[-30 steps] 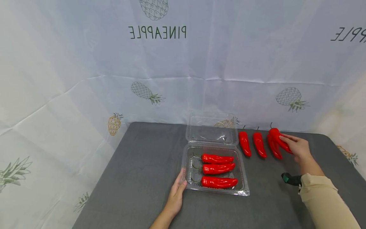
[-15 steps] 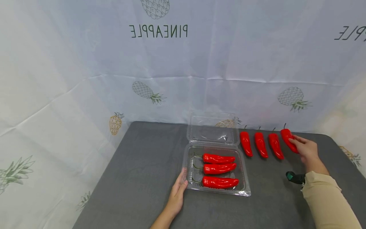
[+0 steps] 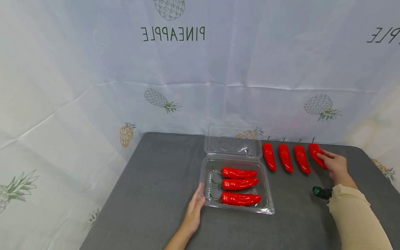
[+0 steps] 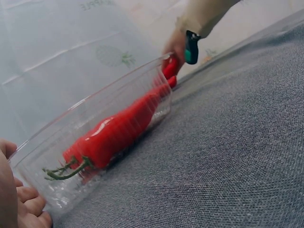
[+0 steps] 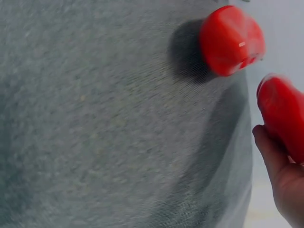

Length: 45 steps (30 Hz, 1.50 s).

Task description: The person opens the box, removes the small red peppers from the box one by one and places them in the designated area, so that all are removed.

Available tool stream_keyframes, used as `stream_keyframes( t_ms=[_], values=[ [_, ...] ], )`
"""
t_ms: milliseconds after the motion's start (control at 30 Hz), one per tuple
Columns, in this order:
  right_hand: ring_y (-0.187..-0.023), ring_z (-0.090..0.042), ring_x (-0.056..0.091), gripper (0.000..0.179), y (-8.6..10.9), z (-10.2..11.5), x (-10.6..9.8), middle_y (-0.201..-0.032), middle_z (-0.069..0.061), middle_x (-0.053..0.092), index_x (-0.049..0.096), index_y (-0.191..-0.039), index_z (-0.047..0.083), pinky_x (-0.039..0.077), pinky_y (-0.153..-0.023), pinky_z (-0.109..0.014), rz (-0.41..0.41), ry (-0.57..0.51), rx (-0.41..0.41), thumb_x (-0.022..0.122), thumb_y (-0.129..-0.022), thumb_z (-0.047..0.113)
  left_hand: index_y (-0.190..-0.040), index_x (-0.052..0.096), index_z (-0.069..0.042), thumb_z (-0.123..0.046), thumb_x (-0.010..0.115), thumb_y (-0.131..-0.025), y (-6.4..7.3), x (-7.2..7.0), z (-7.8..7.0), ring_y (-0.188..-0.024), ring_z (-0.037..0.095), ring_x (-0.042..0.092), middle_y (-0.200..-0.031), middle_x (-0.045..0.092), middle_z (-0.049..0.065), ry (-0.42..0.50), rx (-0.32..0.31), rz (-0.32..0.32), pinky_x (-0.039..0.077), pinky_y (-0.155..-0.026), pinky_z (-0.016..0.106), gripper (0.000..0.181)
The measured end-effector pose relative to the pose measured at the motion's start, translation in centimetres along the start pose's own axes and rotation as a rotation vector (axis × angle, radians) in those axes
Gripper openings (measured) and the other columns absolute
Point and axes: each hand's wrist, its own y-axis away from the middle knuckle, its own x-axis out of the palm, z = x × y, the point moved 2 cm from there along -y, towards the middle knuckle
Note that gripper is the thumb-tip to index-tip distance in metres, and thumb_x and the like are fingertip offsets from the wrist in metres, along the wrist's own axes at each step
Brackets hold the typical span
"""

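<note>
In the head view, my right hand (image 3: 335,165) pinches a red pepper (image 3: 316,152), rightmost in a row near the table's back edge. The right wrist view shows the thumb against this held pepper (image 5: 285,114). My left hand (image 3: 193,211) grips the left wall of a clear plastic clamshell container (image 3: 267,198), thumb at the rim, fingers lower on the outside. Inside lie three red peppers (image 3: 240,199) with green stems pointing left. The container's clear lid (image 3: 232,144) stands open toward the back.
Three more red peppers (image 3: 285,158) lie side by side on the grey table (image 3: 150,187), between the container and my right hand. A pale curtain (image 3: 265,52) printed with pineapples hangs behind. A dark green-and-black device (image 3: 322,192) sits at my right wrist.
My right hand has moved right with its pepper, away from the neighbouring pepper it overlapped, then slightly lower toward the table. The left hand stays at the container.
</note>
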Motion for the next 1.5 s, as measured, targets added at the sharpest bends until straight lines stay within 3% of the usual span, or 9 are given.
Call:
stream_keyframes(
  t_ms=[100, 167, 333, 533, 933, 1033, 1167, 1267, 1500],
  values=[
    [-0.14, -0.04, 0.014, 0.069, 0.0, -0.7, 0.2, -0.154, -0.024, 0.006, 0.019, -0.145, 0.004, 0.048, -0.07, -0.017, -0.001, 0.065, 0.004, 0.048, -0.093, 0.039, -0.144, 0.014, 0.012, -0.013, 0.036, -0.101, 0.1, 0.0, 0.0, -0.131, -0.008, 0.021, -0.151, 0.015, 0.029, -0.001, -0.004, -0.003, 0.019, -0.104, 0.002, 0.055],
    [-0.14, -0.041, 0.013, 0.066, 0.1, -1.1, 0.3, -0.153, -0.026, 0.008, 0.02, -0.145, 0.004, 0.046, -0.071, -0.017, 0.0, 0.106, 0.0, 0.047, -0.094, 0.036, -0.144, 0.014, 0.012, -0.013, 0.036, -0.101, 0.1, 0.0, 0.0, -0.13, -0.011, 0.021, -0.151, 0.015, 0.029, 0.003, -0.002, 0.002, 0.019, -0.104, 0.002, 0.055],
    [-0.129, -0.043, 0.026, 0.06, 0.3, -1.4, 0.7, -0.147, -0.034, 0.018, 0.02, -0.143, -0.001, 0.036, -0.054, -0.01, -0.005, 0.228, -0.09, 0.042, -0.097, 0.031, -0.143, 0.012, 0.013, -0.011, 0.035, -0.101, 0.1, -0.1, 0.0, -0.129, -0.015, 0.021, -0.151, 0.013, 0.03, 0.011, 0.013, 0.014, 0.018, -0.104, 0.002, 0.054],
    [-0.118, -0.043, 0.033, 0.055, 0.5, -0.9, 1.0, -0.142, -0.038, 0.023, 0.021, -0.141, -0.004, 0.036, -0.064, -0.021, -0.018, 0.357, -0.133, 0.036, -0.099, 0.026, -0.144, 0.011, 0.013, -0.012, 0.034, -0.101, 0.0, 0.0, 0.0, -0.132, -0.007, 0.018, -0.151, 0.012, 0.029, 0.01, 0.016, 0.023, 0.018, -0.104, 0.002, 0.055],
    [-0.136, -0.045, 0.021, 0.056, 0.1, -0.8, 0.9, -0.148, -0.032, 0.017, 0.021, -0.144, 0.001, 0.035, -0.057, -0.01, -0.022, 0.223, -0.084, 0.04, -0.098, 0.026, -0.143, 0.012, 0.014, -0.01, 0.035, -0.101, -0.1, 0.1, 0.1, -0.129, -0.016, 0.021, -0.15, 0.013, 0.031, 0.013, 0.024, 0.015, 0.018, -0.104, 0.002, 0.054],
    [-0.137, -0.045, 0.019, 0.056, 0.0, -0.7, 0.9, -0.149, -0.03, 0.015, 0.021, -0.144, 0.002, 0.051, -0.078, -0.026, -0.021, 0.199, -0.075, 0.041, -0.098, 0.025, -0.143, 0.012, 0.015, -0.009, 0.035, -0.1, -0.1, 0.0, 0.1, -0.129, -0.016, 0.021, -0.15, 0.012, 0.032, 0.019, 0.035, 0.012, 0.019, -0.104, 0.002, 0.054],
    [-0.136, -0.045, 0.02, 0.054, 0.0, -0.7, 0.9, -0.149, -0.031, 0.016, 0.02, -0.144, 0.002, 0.05, -0.08, -0.022, -0.004, 0.221, -0.092, 0.042, -0.097, 0.02, -0.143, 0.012, 0.015, -0.009, 0.035, -0.1, -0.1, -0.1, 0.0, -0.129, -0.015, 0.021, -0.15, 0.013, 0.032, 0.014, 0.04, 0.008, 0.019, -0.104, 0.002, 0.053],
    [-0.131, -0.044, 0.024, 0.053, 0.1, -0.7, 0.9, -0.147, -0.033, 0.018, 0.021, -0.143, 0.001, 0.033, -0.056, -0.008, -0.005, 0.243, -0.116, 0.042, -0.096, 0.015, -0.143, 0.012, 0.014, -0.01, 0.035, -0.1, -0.1, -0.1, -0.1, -0.129, -0.015, 0.021, -0.15, 0.013, 0.031, 0.012, 0.031, 0.008, 0.019, -0.104, 0.002, 0.054],
    [-0.132, -0.043, 0.024, 0.052, 0.4, -0.8, 1.0, -0.148, -0.033, 0.018, 0.02, -0.143, 0.003, 0.038, -0.065, -0.012, -0.016, 0.26, -0.117, 0.04, -0.096, 0.014, -0.144, 0.012, 0.013, -0.011, 0.035, -0.1, -0.1, 0.0, -0.1, -0.129, -0.016, 0.021, -0.151, 0.013, 0.03, 0.013, 0.01, 0.011, 0.018, -0.104, 0.002, 0.054]
  ],
)
